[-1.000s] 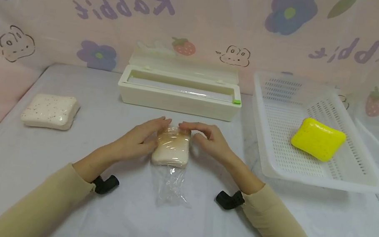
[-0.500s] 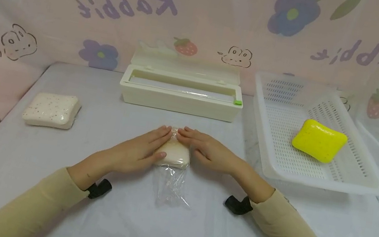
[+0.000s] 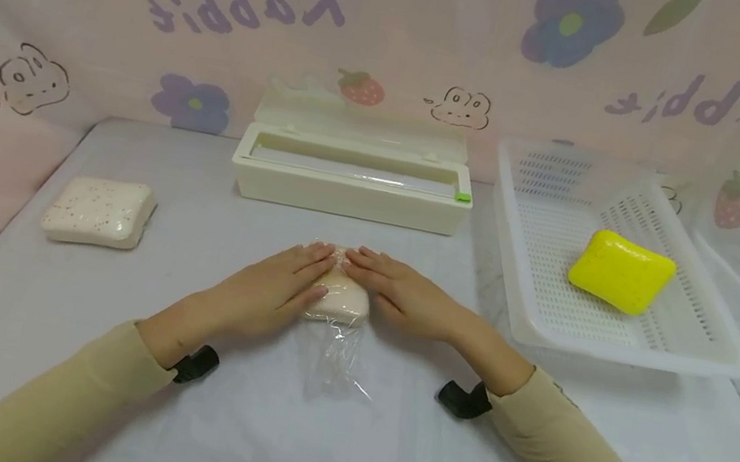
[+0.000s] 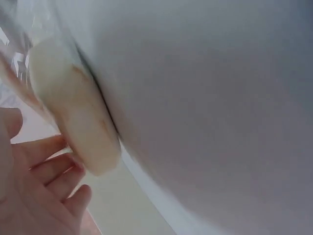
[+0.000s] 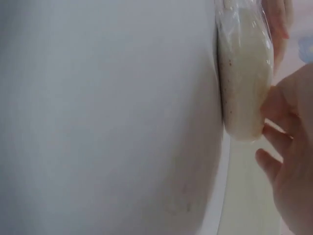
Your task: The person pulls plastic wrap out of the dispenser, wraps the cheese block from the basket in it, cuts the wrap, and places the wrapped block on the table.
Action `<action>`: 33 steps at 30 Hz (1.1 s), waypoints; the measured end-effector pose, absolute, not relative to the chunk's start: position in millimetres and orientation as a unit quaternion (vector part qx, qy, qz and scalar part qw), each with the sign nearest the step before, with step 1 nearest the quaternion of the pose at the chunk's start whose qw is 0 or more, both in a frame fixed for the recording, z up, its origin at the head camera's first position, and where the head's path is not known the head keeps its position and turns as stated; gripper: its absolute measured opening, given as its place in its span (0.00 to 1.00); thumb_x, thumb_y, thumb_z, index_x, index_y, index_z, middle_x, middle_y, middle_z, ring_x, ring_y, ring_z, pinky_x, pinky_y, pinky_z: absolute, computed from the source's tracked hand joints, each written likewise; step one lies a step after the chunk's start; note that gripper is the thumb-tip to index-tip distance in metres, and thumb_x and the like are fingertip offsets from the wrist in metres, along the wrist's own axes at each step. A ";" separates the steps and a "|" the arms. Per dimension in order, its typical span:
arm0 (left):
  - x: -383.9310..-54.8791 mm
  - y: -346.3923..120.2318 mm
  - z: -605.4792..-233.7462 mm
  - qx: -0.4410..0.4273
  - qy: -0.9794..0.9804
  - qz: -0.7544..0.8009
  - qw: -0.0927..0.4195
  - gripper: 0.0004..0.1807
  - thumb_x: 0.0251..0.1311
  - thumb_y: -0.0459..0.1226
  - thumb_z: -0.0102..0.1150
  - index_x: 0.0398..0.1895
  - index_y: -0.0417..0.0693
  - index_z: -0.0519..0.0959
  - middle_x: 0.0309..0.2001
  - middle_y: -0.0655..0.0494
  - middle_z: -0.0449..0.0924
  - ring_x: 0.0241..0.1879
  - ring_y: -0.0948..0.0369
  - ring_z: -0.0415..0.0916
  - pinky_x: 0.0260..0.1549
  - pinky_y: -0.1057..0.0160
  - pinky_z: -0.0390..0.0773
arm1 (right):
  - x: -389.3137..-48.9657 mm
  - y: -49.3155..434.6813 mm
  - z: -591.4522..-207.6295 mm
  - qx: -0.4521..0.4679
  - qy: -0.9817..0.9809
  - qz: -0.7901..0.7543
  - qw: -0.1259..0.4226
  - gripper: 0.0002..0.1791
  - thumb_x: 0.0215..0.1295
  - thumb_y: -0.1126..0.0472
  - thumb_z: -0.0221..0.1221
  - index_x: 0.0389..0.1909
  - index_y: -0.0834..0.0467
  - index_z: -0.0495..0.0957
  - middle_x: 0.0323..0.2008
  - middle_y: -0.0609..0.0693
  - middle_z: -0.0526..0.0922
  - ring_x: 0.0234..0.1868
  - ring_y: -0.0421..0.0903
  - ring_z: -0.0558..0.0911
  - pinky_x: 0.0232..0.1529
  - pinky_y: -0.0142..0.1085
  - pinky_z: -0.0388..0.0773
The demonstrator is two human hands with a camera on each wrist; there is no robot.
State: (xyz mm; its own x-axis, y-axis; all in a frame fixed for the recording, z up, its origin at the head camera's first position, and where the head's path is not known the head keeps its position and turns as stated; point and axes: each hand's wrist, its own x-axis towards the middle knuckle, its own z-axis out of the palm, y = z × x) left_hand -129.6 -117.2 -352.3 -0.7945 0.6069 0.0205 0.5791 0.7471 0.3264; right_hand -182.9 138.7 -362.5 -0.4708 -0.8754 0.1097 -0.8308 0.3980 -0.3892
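In the head view a cream, pillow-shaped bar like a bar of soap [image 3: 342,302] lies on the white cloth, wrapped in clear plastic film [image 3: 336,357]. The film's loose end spreads toward the person. My left hand [image 3: 271,288] rests over the bar's left and far part, fingers extended. From the other side my right hand [image 3: 410,296] lays its straight fingers on the far right of the bar. Both wrist views show fingertips at the side of the wrapped bar [image 4: 80,110], which has brownish patches; small red specks show on the bar [image 5: 239,88] in the right wrist view.
Behind the hands stands an open cream film box [image 3: 349,198] with a roll inside and a green slider. A white speckled bar [image 3: 100,211] lies at the left. The white plastic basket [image 3: 516,290] on the right holds a yellow bar [image 3: 621,271].
Both hands have come down from the bar's far edge onto its top, with the fingers flattened over the film. Over the last half second they have barely moved.
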 end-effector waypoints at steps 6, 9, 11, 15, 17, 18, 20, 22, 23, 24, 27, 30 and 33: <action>-127.4 -126.8 -347.5 0.323 0.927 0.189 -0.016 0.23 0.70 0.36 0.46 0.66 0.37 0.66 0.71 0.43 0.60 0.71 0.49 0.57 0.69 0.49 0.58 | -179.8 146.2 -362.1 -0.501 0.831 -0.238 0.042 0.36 0.59 0.68 0.56 0.71 0.59 0.60 0.74 0.57 0.55 0.75 0.50 0.55 0.71 0.45 0.58; -124.5 -128.5 -347.8 0.330 0.925 0.183 -0.039 0.23 0.64 0.30 0.52 0.63 0.35 0.68 0.67 0.40 0.65 0.68 0.47 0.62 0.66 0.49 0.63 | -176.0 148.3 -361.9 -0.481 0.844 -0.230 0.055 0.40 0.59 0.63 0.61 0.72 0.57 0.57 0.75 0.55 0.53 0.75 0.51 0.54 0.70 0.47 0.59; -121.9 -127.8 -348.4 0.327 0.927 0.180 -0.041 0.26 0.59 0.30 0.59 0.62 0.34 0.68 0.65 0.39 0.66 0.66 0.46 0.64 0.65 0.49 0.65 | -173.0 148.4 -362.4 -0.467 0.855 -0.215 0.067 0.44 0.59 0.57 0.64 0.74 0.55 0.54 0.75 0.54 0.51 0.75 0.51 0.54 0.70 0.47 0.60; -117.0 -122.1 -349.5 0.313 0.934 0.167 -0.029 0.37 0.47 0.37 0.73 0.60 0.34 0.68 0.64 0.37 0.67 0.64 0.45 0.65 0.64 0.49 0.67 | -166.8 146.2 -363.3 -0.454 0.868 -0.188 0.074 0.51 0.56 0.48 0.67 0.75 0.53 0.49 0.76 0.53 0.47 0.75 0.52 0.54 0.69 0.48 0.61; -115.3 -118.7 -349.9 0.307 0.938 0.161 -0.030 0.40 0.42 0.39 0.76 0.58 0.33 0.68 0.62 0.37 0.67 0.63 0.45 0.66 0.64 0.50 0.67 | -164.3 144.2 -363.6 -0.456 0.870 -0.177 0.066 0.53 0.55 0.45 0.67 0.76 0.53 0.48 0.76 0.54 0.46 0.75 0.53 0.54 0.69 0.48 0.60; -114.8 -117.1 -350.2 0.306 0.939 0.157 -0.034 0.40 0.41 0.40 0.77 0.57 0.33 0.69 0.62 0.37 0.67 0.63 0.45 0.66 0.63 0.50 0.67 | -163.3 143.2 -363.7 -0.461 0.869 -0.172 0.059 0.53 0.55 0.45 0.67 0.75 0.54 0.48 0.76 0.55 0.46 0.75 0.53 0.53 0.70 0.48 0.60; -114.5 -114.5 -350.7 0.309 0.938 0.149 -0.046 0.39 0.41 0.41 0.77 0.55 0.34 0.69 0.60 0.38 0.68 0.61 0.46 0.67 0.63 0.51 0.68 | -161.6 141.2 -363.4 -0.467 0.867 -0.166 0.048 0.53 0.55 0.44 0.67 0.75 0.56 0.49 0.76 0.57 0.47 0.75 0.54 0.51 0.70 0.49 0.59; -115.2 -112.5 -351.3 0.321 0.935 0.138 -0.060 0.36 0.41 0.40 0.76 0.53 0.35 0.70 0.57 0.40 0.69 0.59 0.48 0.68 0.61 0.52 0.69 | -160.3 139.5 -362.9 -0.470 0.867 -0.163 0.039 0.52 0.55 0.45 0.67 0.74 0.58 0.50 0.75 0.57 0.48 0.75 0.54 0.51 0.71 0.49 0.58; -115.8 -111.7 -351.7 0.327 0.933 0.132 -0.066 0.35 0.42 0.41 0.76 0.52 0.35 0.70 0.56 0.41 0.70 0.58 0.48 0.68 0.61 0.53 0.70 | -159.9 138.8 -363.0 -0.471 0.867 -0.159 0.035 0.52 0.55 0.45 0.67 0.74 0.58 0.51 0.75 0.57 0.49 0.75 0.55 0.50 0.71 0.49 0.58; -116.3 -110.8 -351.9 0.334 0.931 0.128 -0.070 0.34 0.42 0.41 0.76 0.51 0.35 0.70 0.55 0.42 0.70 0.56 0.49 0.69 0.60 0.54 0.70 | -159.5 138.2 -362.8 -0.472 0.867 -0.157 0.031 0.52 0.55 0.46 0.68 0.74 0.59 0.51 0.75 0.58 0.49 0.75 0.55 0.50 0.71 0.50 0.58; -117.4 -109.1 -353.3 0.350 0.926 0.117 -0.077 0.32 0.44 0.42 0.74 0.50 0.36 0.71 0.53 0.44 0.70 0.54 0.51 0.69 0.58 0.55 0.71 | -158.8 136.2 -363.3 -0.470 0.869 -0.151 0.023 0.52 0.54 0.44 0.68 0.74 0.59 0.51 0.75 0.58 0.49 0.75 0.54 0.51 0.70 0.50 0.59; -116.9 -109.1 -354.9 0.356 0.922 0.127 -0.083 0.30 0.45 0.42 0.73 0.48 0.37 0.71 0.51 0.46 0.71 0.52 0.52 0.69 0.55 0.56 0.72 | -158.0 135.0 -364.2 -0.469 0.870 -0.152 0.019 0.52 0.55 0.43 0.67 0.74 0.60 0.52 0.75 0.59 0.50 0.75 0.54 0.52 0.70 0.50 0.60; -115.4 -110.7 -356.2 0.355 0.918 0.160 -0.080 0.26 0.49 0.41 0.71 0.46 0.38 0.71 0.51 0.46 0.72 0.52 0.53 0.70 0.53 0.56 0.73 | -157.1 135.2 -365.2 -0.467 0.869 -0.163 0.019 0.49 0.57 0.43 0.65 0.73 0.60 0.53 0.74 0.60 0.52 0.74 0.56 0.55 0.68 0.51 0.61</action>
State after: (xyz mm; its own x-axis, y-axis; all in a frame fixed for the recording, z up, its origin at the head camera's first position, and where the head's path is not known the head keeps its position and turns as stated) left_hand -115.4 -110.7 -356.2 -0.7349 0.6265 0.2595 0.6774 0.6965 0.2367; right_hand -157.1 135.2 -365.2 -0.5639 -0.8171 0.1195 -0.8048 0.5114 -0.3012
